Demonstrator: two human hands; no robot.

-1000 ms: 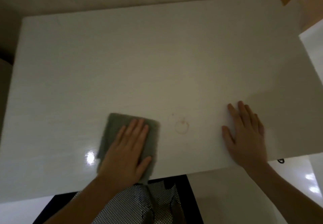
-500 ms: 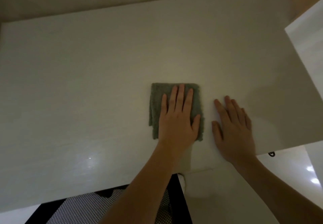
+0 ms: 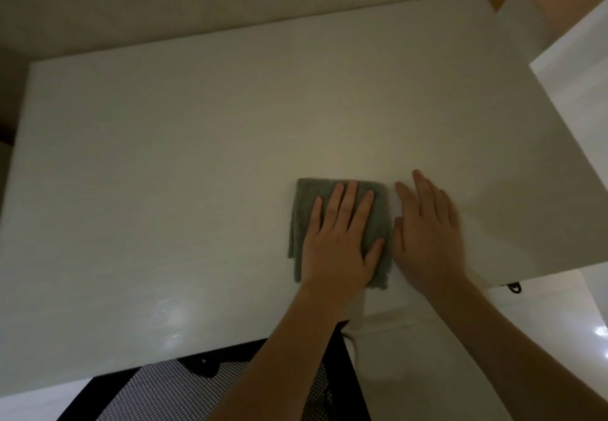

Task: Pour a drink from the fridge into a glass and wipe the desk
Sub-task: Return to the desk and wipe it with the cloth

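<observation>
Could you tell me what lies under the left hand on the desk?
A folded grey-green cloth lies under the left hand, flat on the white desk. The desk surface beneath the cloth is covered, so any mark there cannot be seen.

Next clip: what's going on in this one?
A person is wiping a white, glossy desk. The left hand lies flat on a folded grey-green cloth, pressing it against the desktop near the front edge. The right hand rests palm-down on the bare surface just beside the cloth. No glass or drink is in view.
</observation>
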